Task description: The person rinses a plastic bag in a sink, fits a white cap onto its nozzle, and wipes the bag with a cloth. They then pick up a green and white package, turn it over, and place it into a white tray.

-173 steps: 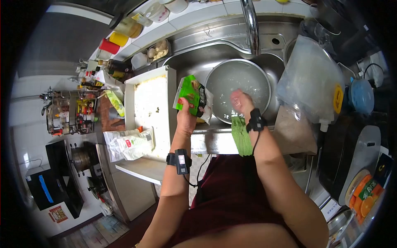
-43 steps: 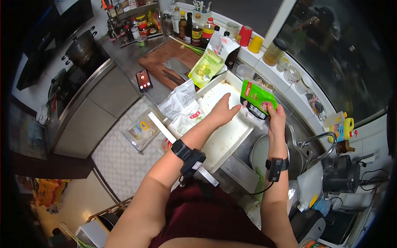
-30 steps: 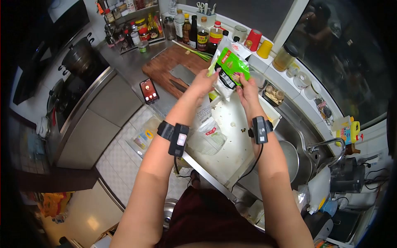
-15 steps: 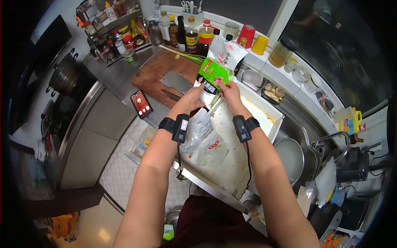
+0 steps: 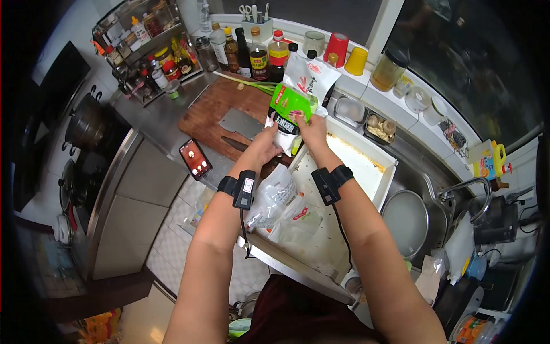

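A green, black and white packet [image 5: 289, 109] is held up between my two hands, above the near right edge of the wooden cutting board [image 5: 209, 109]. My left hand [image 5: 262, 144] grips its lower left side. My right hand [image 5: 312, 131] pinches its right side. Just behind the packet stands a white bag with red print [image 5: 311, 75]. A cleaver [image 5: 243, 123] and a dark-handled knife [image 5: 234, 143] lie on the board left of my hands. Below my forearms, clear plastic bags [image 5: 275, 198] lie in an open white drawer [image 5: 318, 241].
A phone [image 5: 195, 159] lies by the board. Bottles [image 5: 259, 57] and cups [image 5: 338, 49] line the back. Right of the drawer are a mushroom container [image 5: 380, 128] and a sink with a round pan [image 5: 405, 223]. A spice rack [image 5: 143, 49] stands at the back left.
The view has shifted a little. The packet is still in both hands, now slightly lower and more upright, with my left hand a little further down its side.
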The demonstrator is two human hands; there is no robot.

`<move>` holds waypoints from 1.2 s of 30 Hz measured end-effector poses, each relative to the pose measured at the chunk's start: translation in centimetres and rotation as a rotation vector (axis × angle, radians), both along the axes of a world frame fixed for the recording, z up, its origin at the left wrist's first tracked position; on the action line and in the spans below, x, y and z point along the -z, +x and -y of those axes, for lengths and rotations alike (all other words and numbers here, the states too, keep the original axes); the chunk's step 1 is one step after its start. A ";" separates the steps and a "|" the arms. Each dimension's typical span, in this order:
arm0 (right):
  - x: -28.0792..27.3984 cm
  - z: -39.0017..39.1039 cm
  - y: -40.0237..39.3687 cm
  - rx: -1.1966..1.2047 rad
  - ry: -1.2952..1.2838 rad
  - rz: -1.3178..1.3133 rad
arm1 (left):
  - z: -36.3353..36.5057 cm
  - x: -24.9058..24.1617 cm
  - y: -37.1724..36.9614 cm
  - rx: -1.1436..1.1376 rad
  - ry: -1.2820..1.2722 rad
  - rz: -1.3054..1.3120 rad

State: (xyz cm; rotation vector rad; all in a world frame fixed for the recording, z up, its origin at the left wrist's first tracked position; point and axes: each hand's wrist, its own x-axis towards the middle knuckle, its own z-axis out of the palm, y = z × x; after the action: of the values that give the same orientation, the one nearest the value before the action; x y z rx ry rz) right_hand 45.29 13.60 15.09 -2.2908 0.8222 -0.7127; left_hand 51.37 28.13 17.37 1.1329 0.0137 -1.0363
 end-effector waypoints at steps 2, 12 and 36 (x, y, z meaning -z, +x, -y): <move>0.5 -0.1 -0.1 0.206 -0.169 0.024 | 0.3 0.0 0.2 0.014 0.007 0.009; -2.6 1.5 -0.9 -0.397 0.789 0.336 | 1.9 2.0 1.2 -0.006 -0.083 0.013; -2.6 -5.3 -19.9 -0.821 0.899 -0.026 | -8.2 -8.6 -9.7 0.142 0.244 0.728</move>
State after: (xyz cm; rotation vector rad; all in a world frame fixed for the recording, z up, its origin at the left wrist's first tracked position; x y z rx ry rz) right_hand 25.39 18.94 17.73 -1.5628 0.0854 0.0800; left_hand 41.67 36.37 25.94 1.7017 -0.5372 -0.7039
